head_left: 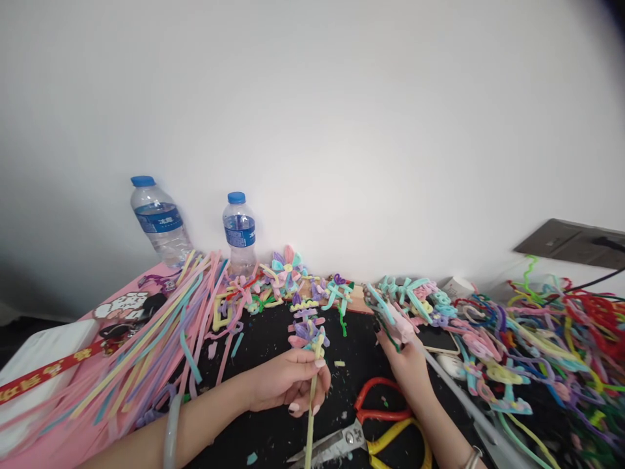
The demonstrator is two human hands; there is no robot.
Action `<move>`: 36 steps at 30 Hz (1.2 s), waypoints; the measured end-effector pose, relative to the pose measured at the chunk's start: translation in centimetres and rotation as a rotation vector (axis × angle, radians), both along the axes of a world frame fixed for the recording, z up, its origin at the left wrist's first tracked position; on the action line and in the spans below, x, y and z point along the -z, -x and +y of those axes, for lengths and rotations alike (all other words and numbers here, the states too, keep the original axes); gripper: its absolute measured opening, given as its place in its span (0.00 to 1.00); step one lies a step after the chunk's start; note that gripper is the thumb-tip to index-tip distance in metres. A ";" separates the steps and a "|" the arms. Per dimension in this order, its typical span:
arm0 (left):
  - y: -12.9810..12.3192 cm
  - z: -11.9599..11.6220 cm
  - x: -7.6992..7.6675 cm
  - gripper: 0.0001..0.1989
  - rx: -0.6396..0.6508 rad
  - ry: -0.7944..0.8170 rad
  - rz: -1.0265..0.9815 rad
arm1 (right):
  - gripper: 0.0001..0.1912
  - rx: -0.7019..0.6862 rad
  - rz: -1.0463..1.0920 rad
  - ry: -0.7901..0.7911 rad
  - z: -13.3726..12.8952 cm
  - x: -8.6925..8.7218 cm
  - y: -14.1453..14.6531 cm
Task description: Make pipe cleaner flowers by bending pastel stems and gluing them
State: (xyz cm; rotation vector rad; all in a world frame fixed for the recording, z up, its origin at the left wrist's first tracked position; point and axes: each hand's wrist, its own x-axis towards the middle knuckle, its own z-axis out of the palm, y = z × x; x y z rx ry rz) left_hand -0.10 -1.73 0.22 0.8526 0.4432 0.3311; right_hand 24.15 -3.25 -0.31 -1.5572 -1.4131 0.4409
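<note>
My left hand (297,384) pinches a pale yellow pipe cleaner (311,417) between thumb and fingers; its long end hangs toward me. Just beyond those fingers is a purple, pink and yellow pipe-cleaner flower (310,333); whether it is joined to the held stem I cannot tell. My right hand (405,365) curls around a blurred pinkish thing (401,324) with a pale grey strip trailing toward me. Its kind is unclear. Between my hands lie open scissors (349,438) with red and yellow handles, on a black mat (273,430).
Two water bottles (240,228) stand against the wall. Loose pastel pipe cleaners (161,345) cover the left side, beside a white box (29,365). Finished pipe-cleaner flowers (288,267) line the back. A multicoloured tangle (561,352) fills the right, below a wall socket (561,241).
</note>
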 end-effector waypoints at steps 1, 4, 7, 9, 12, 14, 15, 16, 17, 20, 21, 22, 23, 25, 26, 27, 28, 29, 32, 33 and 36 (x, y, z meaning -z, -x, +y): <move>0.0 0.0 -0.1 0.16 -0.004 0.009 0.000 | 0.16 -0.037 0.080 0.041 -0.2 0.1 0.1; 0.0 0.1 -0.2 0.16 -0.013 0.033 -0.012 | 0.15 -0.164 0.283 0.187 -0.7 0.4 0.3; 0.1 0.3 -0.1 0.15 -0.031 0.063 -0.049 | 0.11 -0.304 0.324 0.269 -1.2 0.1 0.6; 0.2 0.4 -0.1 0.15 -0.044 0.082 -0.066 | 0.10 -0.360 0.313 0.303 -1.3 -0.4 0.8; 0.2 0.4 -0.1 0.15 -0.045 0.088 -0.077 | 0.09 -0.382 0.286 0.311 -1.5 -0.7 1.1; 0.2 0.4 -0.1 0.15 -0.038 0.083 -0.072 | 0.10 -0.392 0.273 0.321 -1.5 -0.5 1.1; 0.2 0.4 -0.1 0.15 -0.036 0.081 -0.067 | 0.12 -0.396 0.270 0.322 -1.5 -0.3 1.1; 0.2 0.3 -0.1 0.16 -0.032 0.078 -0.060 | 0.14 -0.402 0.267 0.319 -1.5 -0.1 1.0; 0.2 0.3 -0.1 0.16 -0.031 0.075 -0.053 | 0.16 -0.411 0.265 0.308 -1.5 0.1 1.0; 0.1 0.3 0.1 0.16 -0.023 0.065 -0.043 | 0.18 -0.441 0.262 0.257 -1.4 0.4 1.1; 0.1 0.3 0.1 0.16 -0.020 0.065 -0.043 | 0.18 -0.446 0.261 0.249 -1.4 0.3 1.2; 0.1 0.3 0.2 0.16 -0.020 0.065 -0.045 | 0.18 -0.445 0.258 0.244 -1.4 0.1 1.3; 0.1 0.3 0.2 0.16 -0.019 0.067 -0.048 | 0.18 -0.438 0.253 0.241 -1.4 0.0 1.4; 0.1 0.3 0.3 0.16 -0.013 0.066 -0.053 | 0.17 -0.429 0.243 0.234 -1.4 -0.4 1.6; 0.1 0.3 0.3 0.16 -0.014 0.065 -0.056 | 0.16 -0.433 0.237 0.229 -1.4 -0.6 1.7; 0.1 0.3 0.4 0.15 -0.012 0.064 -0.057 | 0.16 -0.443 0.230 0.224 -1.4 -0.7 1.8; 0.1 0.3 0.4 0.15 -0.010 0.063 -0.059 | 0.15 -0.456 0.223 0.217 -1.4 -0.8 1.8; 0.1 0.3 0.4 0.15 -0.013 0.062 -0.062 | 0.15 -0.470 0.217 0.211 -1.4 -0.8 1.8; 0.1 0.3 0.4 0.15 -0.016 0.069 -0.072 | 0.15 -0.501 0.213 0.206 -1.4 -0.7 1.7; 0.1 0.3 0.4 0.15 -0.016 0.071 -0.075 | 0.15 -0.504 0.216 0.209 -1.4 -0.6 1.7; 0.1 0.3 0.4 0.14 -0.015 0.078 -0.085 | 0.15 -0.500 0.223 0.210 -1.4 -0.4 1.6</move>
